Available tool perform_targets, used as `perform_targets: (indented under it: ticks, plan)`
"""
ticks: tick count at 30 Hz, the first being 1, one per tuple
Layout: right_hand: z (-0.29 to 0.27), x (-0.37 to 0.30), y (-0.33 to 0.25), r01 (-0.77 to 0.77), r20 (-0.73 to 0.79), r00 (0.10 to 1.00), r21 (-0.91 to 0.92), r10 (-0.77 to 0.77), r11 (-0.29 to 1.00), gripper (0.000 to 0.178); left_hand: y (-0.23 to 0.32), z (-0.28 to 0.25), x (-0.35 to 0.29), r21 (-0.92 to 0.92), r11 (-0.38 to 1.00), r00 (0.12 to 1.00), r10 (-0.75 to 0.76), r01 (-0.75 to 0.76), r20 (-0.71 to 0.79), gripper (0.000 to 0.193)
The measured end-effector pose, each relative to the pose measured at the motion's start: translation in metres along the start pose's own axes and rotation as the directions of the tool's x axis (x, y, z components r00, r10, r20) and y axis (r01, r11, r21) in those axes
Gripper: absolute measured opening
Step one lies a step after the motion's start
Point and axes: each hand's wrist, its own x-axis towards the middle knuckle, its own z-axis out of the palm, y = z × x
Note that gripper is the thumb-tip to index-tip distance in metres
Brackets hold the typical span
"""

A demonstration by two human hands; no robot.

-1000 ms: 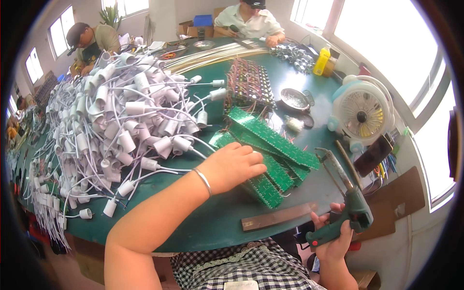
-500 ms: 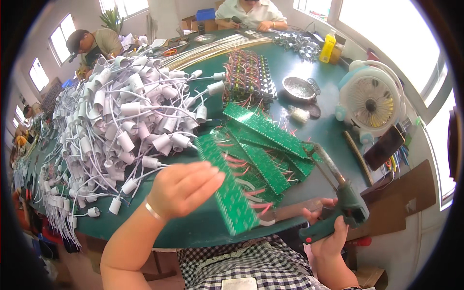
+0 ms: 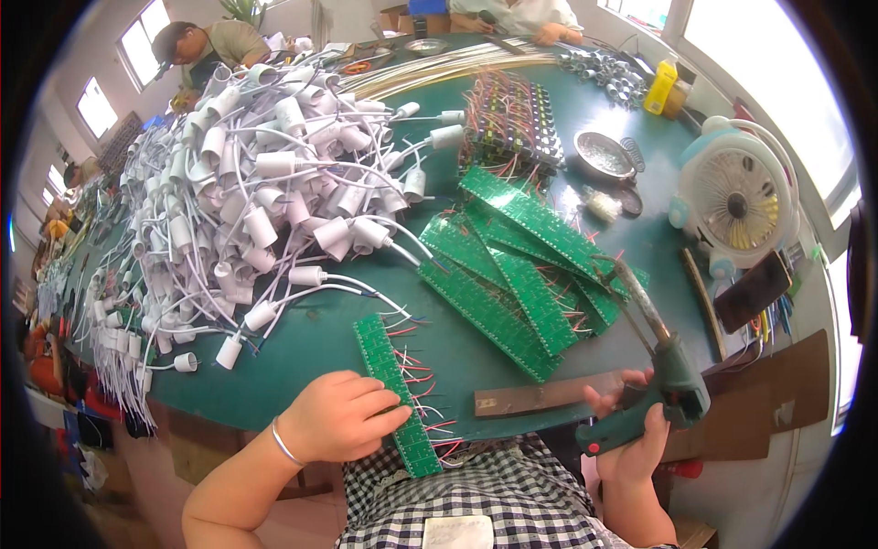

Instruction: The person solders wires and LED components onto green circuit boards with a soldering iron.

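Note:
My left hand (image 3: 340, 416) has its fingers bent over the long edge of a narrow green circuit board (image 3: 377, 352). The board's near end juts past the table edge, over my checked apron, and short red and white wires stick out along its right side. My right hand (image 3: 643, 444) is wrapped round the dark green handle of a soldering gun (image 3: 681, 384), whose metal barrel points up and to the left. Beyond the tool lies a stack of similar green boards (image 3: 512, 284), crossing one another, with wires between them.
A big heap of white lamp holders (image 3: 265, 197) with cables covers the left of the table. A brown strip (image 3: 530, 395) lies by the front edge. Wired black parts (image 3: 512, 119), a metal bowl (image 3: 604, 156), a fan (image 3: 736, 197) and a phone (image 3: 752, 291) stand farther off. Other people sit beyond.
My left hand has brought the board left and down from beside the stack to the table's front edge. The brown strip shows more now. The soldering gun stays in my right hand.

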Motion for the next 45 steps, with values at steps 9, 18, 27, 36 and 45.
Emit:
perform_targets:
  ticks: [9,18,27,36,45]
  plan:
    - [-0.011,-0.002,-0.003,0.025,0.042,0.999,0.012,-0.026,1.0,0.054,0.053,0.045,0.096,-0.099,0.96,0.963,-0.267,0.263,-0.033,0.061]
    - [-0.011,-0.009,-0.001,-0.014,0.091,0.996,0.018,0.013,1.0,0.049,0.046,0.034,0.067,-0.172,0.966,0.975,-0.208,0.192,-0.08,0.043]
    - [-0.009,-0.006,0.001,-0.212,0.208,0.955,-0.008,0.209,0.977,0.057,0.029,0.05,0.017,-0.245,0.951,0.929,-0.254,0.189,-0.268,0.033]
    - [0.032,-0.008,0.01,-0.246,0.226,0.938,-0.1,0.263,0.964,0.059,0.045,0.066,0.034,-0.335,0.91,0.877,-0.355,0.244,-0.324,0.041]
    - [0.031,-0.011,0.007,-0.236,0.226,0.938,-0.141,0.263,0.962,0.058,-0.028,0.015,-0.141,-0.049,-0.073,-0.087,-0.726,0.996,-0.682,0.058]
